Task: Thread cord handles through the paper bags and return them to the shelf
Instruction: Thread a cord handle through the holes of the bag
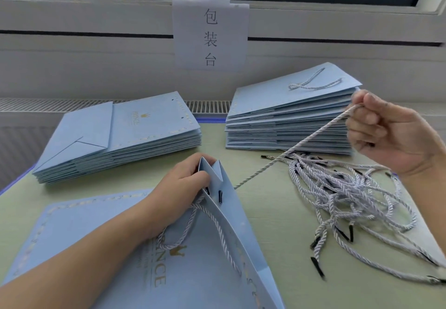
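At 7 o'clock, the left hand (183,183) pinched the light, stiff paper bag (193,272) at its mouth. At 2 o'clock, the right hand (386,135) gripped 1 limp, slippery cord (301,143), best held by its tip.

Table (270,212): pale green top, blue edge at left. On it: left stack (115,137) of flat blue bags, upper left; right stack (289,118), upper right, top bag with cord handle; open bag (135,260), lower left; heap of white cords (350,188) with black tips, lower right.
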`<state>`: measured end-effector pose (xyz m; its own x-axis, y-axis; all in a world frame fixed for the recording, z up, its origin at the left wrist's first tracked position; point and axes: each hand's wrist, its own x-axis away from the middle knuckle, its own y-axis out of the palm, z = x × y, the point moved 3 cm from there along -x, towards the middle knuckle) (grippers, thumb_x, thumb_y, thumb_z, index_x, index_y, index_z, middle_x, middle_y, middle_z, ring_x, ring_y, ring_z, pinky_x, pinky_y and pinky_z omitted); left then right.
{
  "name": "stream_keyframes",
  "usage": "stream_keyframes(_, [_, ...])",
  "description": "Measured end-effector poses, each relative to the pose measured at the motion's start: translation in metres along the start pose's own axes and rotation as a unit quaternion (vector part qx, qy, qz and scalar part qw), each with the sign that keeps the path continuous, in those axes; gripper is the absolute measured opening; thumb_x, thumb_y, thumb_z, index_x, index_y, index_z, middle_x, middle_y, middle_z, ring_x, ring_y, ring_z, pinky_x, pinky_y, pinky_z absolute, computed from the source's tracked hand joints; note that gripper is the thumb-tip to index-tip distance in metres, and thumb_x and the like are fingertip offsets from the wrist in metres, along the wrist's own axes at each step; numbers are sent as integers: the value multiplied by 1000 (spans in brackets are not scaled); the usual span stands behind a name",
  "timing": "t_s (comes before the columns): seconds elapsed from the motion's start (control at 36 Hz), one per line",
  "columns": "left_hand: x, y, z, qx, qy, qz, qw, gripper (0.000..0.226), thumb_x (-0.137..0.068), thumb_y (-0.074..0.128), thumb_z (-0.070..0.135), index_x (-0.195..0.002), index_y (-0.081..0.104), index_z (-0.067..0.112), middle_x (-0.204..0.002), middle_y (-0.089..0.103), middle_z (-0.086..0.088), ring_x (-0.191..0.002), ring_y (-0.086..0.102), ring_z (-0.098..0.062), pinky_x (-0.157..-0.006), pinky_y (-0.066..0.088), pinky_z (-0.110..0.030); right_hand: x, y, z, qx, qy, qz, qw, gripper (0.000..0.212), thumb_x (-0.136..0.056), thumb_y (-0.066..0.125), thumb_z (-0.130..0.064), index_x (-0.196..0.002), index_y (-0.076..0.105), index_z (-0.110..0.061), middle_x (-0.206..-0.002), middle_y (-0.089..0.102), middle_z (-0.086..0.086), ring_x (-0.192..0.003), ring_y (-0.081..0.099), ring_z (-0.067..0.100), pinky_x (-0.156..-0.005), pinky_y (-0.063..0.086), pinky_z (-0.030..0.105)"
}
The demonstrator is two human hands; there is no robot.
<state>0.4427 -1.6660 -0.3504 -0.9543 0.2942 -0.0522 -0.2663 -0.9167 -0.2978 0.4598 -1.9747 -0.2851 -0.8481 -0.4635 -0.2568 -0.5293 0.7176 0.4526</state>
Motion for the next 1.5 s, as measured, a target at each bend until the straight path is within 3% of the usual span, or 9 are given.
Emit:
stream_keyframes(0.14, [0, 2, 0, 1, -4, -3, 1000, 35, -63, 42, 21, -91, 63, 23, -69, 61, 11, -62, 52, -7, -62, 40, -26, 2, -25, 1, -181, -40, 33, 982, 13, -91, 57, -6, -98, 67, -3, -71, 63, 6, -55, 58, 12, -50, 47, 18])
stream_keyframes(0.25, [0, 1, 0, 1, -7, -4, 1000, 36, -63, 42, 22, -92, 63, 23, -71, 62, 10, -64, 53, -8, -64, 41, -27, 4, -21, -7, -150, -136, 146, 968, 40, -55, 83, 2, -92, 71, -7, -80, 69, 0, -61, 63, 5, -54, 49, 11])
stream_keyframes(0.44, [2, -3, 5, 48, -17, -10, 999, 40, -61, 45, 17, -96, 64, 14, -74, 61, -2, -63, 55, -13, -56, 46, -22, 3, 11, -23, 74, -170, 169, 968, 32, -54, 89, -42, -74, 70, -27, -68, 56, -14, -58, 49, 0, -55, 39, 10])
stream_keyframes(0.58, [1, -16, 6, 67, -20, 34, 997, 40, -58, 45, 15, -94, 63, 12, -72, 60, -5, -58, 52, -14, -55, 43, -24, -2, 75, 14, 286, -64, 69, 954, 17, -78, 70, -27, -78, 62, -12, -86, 67, 2, -83, 61, 14, -73, 53, 23])
stream_keyframes(0.72, [-2, -22, 3, 87, -23, 48, 995, 41, -57, 47, 11, -94, 63, 8, -76, 58, -13, -66, 52, -22, -60, 43, -30, -2, 119, 89, 554, 160, -89, 812, 22, -89, 62, -15, -71, 61, -27, -62, 59, -6, -60, 52, 5, -59, 43, 23])
stream_keyframes(0.92, [-5, -36, 5, 143, -23, 80, 986, 32, -82, 35, -9, -92, 59, 10, -65, 55, -9, -52, 51, -19, -45, 45, -22, 1, 117, 94, 637, 197, -78, 741, 27, -86, 67, -18, -63, 61, -30, -63, 62, -7, -57, 52, 0, -60, 44, 18])
stream_keyframes(1.28, [-8, -35, 1, 149, -26, 72, 986, 26, -70, 50, 10, -94, 61, 13, -71, 57, -9, -55, 54, -19, -48, 47, -26, 1, 127, 121, 528, 128, -89, 834, 17, -92, 55, -10, -92, 71, -6, -83, 63, 24, -67, 51, 16, -64, 48, 40])
stream_keyframes(1.39, [-9, -34, 0, 153, -24, 64, 986, 32, -61, 49, 15, -90, 62, 15, -67, 58, -6, -53, 54, -17, -47, 47, -24, 0, 129, 124, 529, 117, -89, 836, 21, -91, 52, -13, -99, 70, -6, -88, 64, 25, -79, 61, 39, -74, 50, 53])
stream_keyframes(1.5, [-8, -35, 1, 173, -29, 51, 983, 39, -59, 51, 14, -97, 61, 12, -69, 58, -7, -53, 55, -16, -45, 47, -23, 1, 126, 126, 421, 166, -86, 888, 16, -93, 57, -6, -101, 69, 2, -98, 69, 25, -78, 61, 23, -73, 52, 38])
